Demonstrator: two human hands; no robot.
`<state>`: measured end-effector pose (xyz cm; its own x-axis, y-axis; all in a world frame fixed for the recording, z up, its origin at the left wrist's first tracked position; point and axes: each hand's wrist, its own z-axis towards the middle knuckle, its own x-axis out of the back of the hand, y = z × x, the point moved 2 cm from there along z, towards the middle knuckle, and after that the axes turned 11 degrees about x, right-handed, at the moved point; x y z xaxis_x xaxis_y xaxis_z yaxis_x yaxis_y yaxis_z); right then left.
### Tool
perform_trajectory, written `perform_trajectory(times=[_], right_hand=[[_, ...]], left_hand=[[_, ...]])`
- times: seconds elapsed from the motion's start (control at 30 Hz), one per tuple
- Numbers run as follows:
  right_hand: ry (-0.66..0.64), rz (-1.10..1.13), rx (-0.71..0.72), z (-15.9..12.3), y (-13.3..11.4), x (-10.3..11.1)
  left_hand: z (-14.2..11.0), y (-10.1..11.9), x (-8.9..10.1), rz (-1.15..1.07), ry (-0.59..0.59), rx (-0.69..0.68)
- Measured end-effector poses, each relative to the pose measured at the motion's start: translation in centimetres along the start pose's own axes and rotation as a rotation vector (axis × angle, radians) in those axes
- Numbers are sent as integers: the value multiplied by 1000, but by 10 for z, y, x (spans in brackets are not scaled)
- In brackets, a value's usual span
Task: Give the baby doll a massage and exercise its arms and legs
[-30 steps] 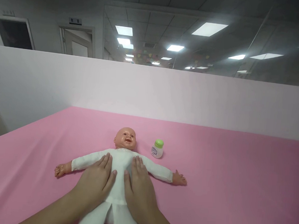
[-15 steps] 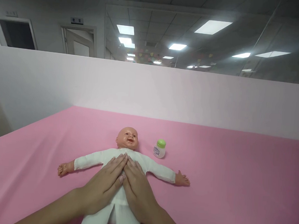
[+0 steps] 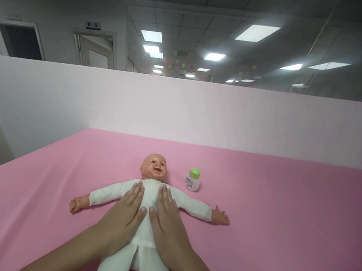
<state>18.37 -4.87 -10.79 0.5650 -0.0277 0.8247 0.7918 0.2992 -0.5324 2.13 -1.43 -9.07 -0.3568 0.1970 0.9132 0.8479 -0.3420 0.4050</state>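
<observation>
Left hand (image 3: pixel 123 225) flat and palm down on the baby doll (image 3: pixel 148 210), fingers spread over the left half of the white cloth chest, gripping nothing. Right hand (image 3: pixel 167 230) the same on the other half, flat and pressing, fingertips just short of the shoulder. Half a second ago fingertips met in a point at the middle of the chest; now parted again, with a strip of white cloth showing between the thumbs, much as a second ago. Reads as a stroke drawn in to the centre line and pushed back out, likely one pass of a repeated rubbing over the torso rather than any lift or shift. Doll itself unmoved: on its back, head toward the far edge of the tabletop (image 3: pixel 286 227), arms out to either side, legs running under the forearms toward the near edge and out of view. Pink cover smooth all round. Small white bottle with green cap (image 3: pixel 193 180) upright just beside the doll's head, on the right, apart from both hands, untouched. White partition behind the far edge.
</observation>
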Motion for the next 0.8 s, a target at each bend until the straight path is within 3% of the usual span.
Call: perform_trajectory(times=[0.17,0.33,0.4,0.47,0.6,0.8], right_hand=[[57,-135,-45,-2,-4,7],[174,-192,147,-3,-9,12],[163,-160,253,-3,-8,10],[113,-108,300,-3,-5,6],[26,-4,275,-2,0,2],[-2,51,212,1,0,3]], left_hand=[[1,1,5,216,189,-20],[-1,2,11,232,395,-260],[-2,2,10,165,373,-347],[-2,2,6,102,271,-373],[-1,2,-1,42,105,-347],[1,3,-3,17,68,-261]])
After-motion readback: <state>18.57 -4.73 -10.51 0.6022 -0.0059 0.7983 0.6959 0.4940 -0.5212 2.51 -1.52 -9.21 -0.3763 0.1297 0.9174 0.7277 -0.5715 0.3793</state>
